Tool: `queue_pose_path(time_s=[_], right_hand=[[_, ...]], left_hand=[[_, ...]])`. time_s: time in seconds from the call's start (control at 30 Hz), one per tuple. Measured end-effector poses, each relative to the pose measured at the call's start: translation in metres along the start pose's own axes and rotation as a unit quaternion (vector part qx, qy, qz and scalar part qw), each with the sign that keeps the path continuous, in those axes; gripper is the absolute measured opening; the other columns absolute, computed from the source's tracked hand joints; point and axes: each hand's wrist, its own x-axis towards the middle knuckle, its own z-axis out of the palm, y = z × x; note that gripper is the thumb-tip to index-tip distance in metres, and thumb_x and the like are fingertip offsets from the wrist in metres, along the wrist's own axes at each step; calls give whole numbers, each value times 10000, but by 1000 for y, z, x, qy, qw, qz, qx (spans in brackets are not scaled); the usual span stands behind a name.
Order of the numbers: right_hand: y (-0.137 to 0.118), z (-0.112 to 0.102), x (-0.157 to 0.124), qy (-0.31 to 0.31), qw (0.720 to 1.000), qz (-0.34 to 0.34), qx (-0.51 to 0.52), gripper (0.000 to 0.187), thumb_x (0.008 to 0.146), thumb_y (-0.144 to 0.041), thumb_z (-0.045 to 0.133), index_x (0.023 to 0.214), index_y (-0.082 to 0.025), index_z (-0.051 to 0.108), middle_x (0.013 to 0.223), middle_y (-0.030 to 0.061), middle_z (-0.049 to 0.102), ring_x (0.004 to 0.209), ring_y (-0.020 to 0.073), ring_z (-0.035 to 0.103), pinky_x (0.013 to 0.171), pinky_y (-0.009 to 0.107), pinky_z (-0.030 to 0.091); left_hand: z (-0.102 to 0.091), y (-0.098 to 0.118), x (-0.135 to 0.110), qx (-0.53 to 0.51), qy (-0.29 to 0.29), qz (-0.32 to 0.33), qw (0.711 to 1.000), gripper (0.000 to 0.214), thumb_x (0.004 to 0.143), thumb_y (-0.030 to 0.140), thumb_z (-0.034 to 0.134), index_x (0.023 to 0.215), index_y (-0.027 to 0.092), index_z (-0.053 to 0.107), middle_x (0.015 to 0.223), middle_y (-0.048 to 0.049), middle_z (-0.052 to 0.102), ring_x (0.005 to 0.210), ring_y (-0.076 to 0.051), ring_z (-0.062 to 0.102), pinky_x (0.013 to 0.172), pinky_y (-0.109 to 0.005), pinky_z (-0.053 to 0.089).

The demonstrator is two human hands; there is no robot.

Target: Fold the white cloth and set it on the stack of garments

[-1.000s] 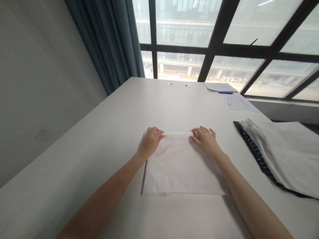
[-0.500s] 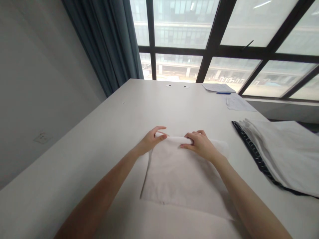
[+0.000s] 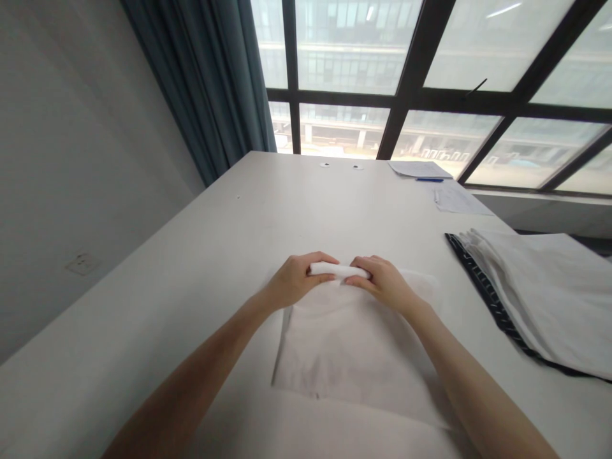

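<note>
A white cloth [image 3: 344,344] lies flat on the white table [image 3: 191,287] in front of me, its far edge curled into a small roll [image 3: 339,270]. My left hand [image 3: 296,284] pinches the left end of that roll with fingers closed round it. My right hand [image 3: 385,284] grips the right end, fingers curled over the roll. The two hands sit close together, almost touching. A thin corner of the cloth [image 3: 421,280] sticks out to the right of my right hand.
A stack of folded white cloths [image 3: 549,293] lies on a dark patterned cloth [image 3: 482,284] at the right. Papers [image 3: 459,197] and a blue pen [image 3: 429,180] sit near the window. A dark curtain [image 3: 210,83] hangs at the back left.
Both hands have drawn closer together and nearer to me, rolling the cloth's far edge into a tighter roll. The left hand's fingers have closed round it.
</note>
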Motion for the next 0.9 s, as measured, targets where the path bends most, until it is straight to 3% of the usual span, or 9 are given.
queue_pose_path(time_s=[0.13,0.27,0.47,0.7,0.9], right_hand=[[1,9,-1,36,997,-36,-52,568,944,-660,308,765,-209,604,660,40,621,674,189,569,708,298,399],[-1,13,-1,39,995,-60,-70,564,946,-650,306,785,-202,609,690,52,639,682,188,581,736,304,399],[-7,12,-2,20,997,-80,-7,491,1001,-556,291,981,-182,608,818,72,682,767,194,601,735,309,410],[-9,16,-2,29,994,-75,70,450,994,-531,368,807,-204,615,693,28,633,691,166,566,701,280,403],[-1,7,-1,-53,991,-60,110,423,997,-524,367,995,-206,646,879,45,692,797,175,607,751,284,420]], left_hand=[[-12,6,-3,57,-57,-17,997,315,835,470,620,922,186,727,726,13,668,606,-124,534,527,-218,349],[-14,8,-3,119,-44,-12,992,332,872,460,566,804,172,715,613,21,607,551,-113,484,511,-224,300],[-8,12,-3,186,-41,30,981,310,922,422,542,851,174,713,587,29,581,530,-106,464,539,-224,290],[-13,16,-5,235,-77,54,967,292,944,422,542,875,180,690,617,15,615,556,-120,522,560,-214,302],[-19,15,-4,268,-111,53,955,320,967,426,483,890,187,682,652,-1,647,612,-142,576,575,-215,313]])
